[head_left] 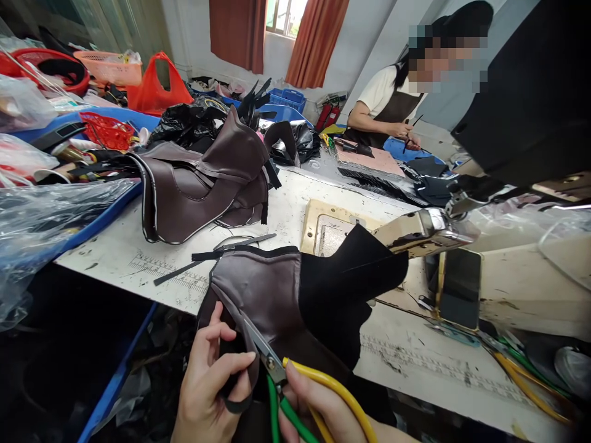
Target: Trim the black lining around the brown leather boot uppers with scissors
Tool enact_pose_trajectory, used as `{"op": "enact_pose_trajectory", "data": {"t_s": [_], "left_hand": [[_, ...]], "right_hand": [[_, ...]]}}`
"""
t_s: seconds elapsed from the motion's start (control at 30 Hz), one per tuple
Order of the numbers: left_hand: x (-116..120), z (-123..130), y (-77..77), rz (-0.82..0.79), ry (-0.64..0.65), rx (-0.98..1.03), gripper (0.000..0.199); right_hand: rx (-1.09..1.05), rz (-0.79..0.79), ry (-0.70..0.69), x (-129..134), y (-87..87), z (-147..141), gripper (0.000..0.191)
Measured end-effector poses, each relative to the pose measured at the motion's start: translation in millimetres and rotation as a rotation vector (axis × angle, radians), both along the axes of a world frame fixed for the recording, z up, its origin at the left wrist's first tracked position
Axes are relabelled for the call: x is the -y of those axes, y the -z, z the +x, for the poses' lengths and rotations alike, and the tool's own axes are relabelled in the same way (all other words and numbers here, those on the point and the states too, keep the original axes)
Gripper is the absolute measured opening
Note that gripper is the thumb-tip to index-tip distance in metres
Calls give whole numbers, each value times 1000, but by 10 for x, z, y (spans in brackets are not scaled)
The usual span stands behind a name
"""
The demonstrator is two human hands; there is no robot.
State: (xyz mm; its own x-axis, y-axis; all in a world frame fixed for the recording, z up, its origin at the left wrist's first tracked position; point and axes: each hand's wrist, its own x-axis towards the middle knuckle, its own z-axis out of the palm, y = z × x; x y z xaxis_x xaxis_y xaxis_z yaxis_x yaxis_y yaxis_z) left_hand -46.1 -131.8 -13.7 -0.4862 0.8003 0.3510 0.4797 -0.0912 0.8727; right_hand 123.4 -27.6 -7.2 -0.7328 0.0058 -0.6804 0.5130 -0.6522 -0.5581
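Note:
Low in the head view, a dark brown leather boot upper (263, 283) with a black lining (339, 277) lies across the table's front edge. My left hand (215, 375) is closed on the upper's near-left edge, where a narrow strip folds over between my fingers. With my right hand (318, 400) I grip scissors (271, 364) with one yellow and one green handle. Their blades point up and left along the edge beside my left fingers, against the leather. How far the blades are apart is hard to make out. Black tape ends (178, 269) stick out from the upper's far-left corner.
More brown uppers (198, 184) are stacked behind on the white table (111, 240). Small snips (247, 242) lie in front of them. A sewing machine (429, 231), a phone (459, 289) and other scissors (526, 381) are at right. Across the table, a person (392, 107) handles black pieces.

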Motion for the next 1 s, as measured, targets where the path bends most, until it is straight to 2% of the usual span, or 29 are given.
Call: {"op": "enact_pose_trajectory", "data": {"t_s": [0.2, 0.3, 0.5, 0.6, 0.67, 0.77, 0.83, 1.0], "left_hand": [[26, -70, -44, -14, 58, 4, 26], [34, -112, -60, -32, 70, 49, 23], [63, -200, -97, -102, 121, 215, 15], [87, -251, -107, -110, 152, 255, 13], [111, -289, -110, -111, 157, 294, 12], [134, -338, -112, -108, 89, 368, 18], [110, -356, -106, -176, 10, 340, 21], [-130, -368, -41, -421, -284, -112, 29]], "right_hand": [[-58, -12, 26, -43, -72, -139, 78], [-48, -95, 41, -48, -96, -220, 76], [1, -242, 91, -89, -35, -333, 74], [56, -372, 71, -181, -104, -441, 73], [86, -403, 31, -236, -161, -502, 74], [86, -375, 45, -254, -195, -540, 74], [79, -319, 95, -221, -183, -542, 73], [142, -155, 85, -113, -173, -590, 71]]}}
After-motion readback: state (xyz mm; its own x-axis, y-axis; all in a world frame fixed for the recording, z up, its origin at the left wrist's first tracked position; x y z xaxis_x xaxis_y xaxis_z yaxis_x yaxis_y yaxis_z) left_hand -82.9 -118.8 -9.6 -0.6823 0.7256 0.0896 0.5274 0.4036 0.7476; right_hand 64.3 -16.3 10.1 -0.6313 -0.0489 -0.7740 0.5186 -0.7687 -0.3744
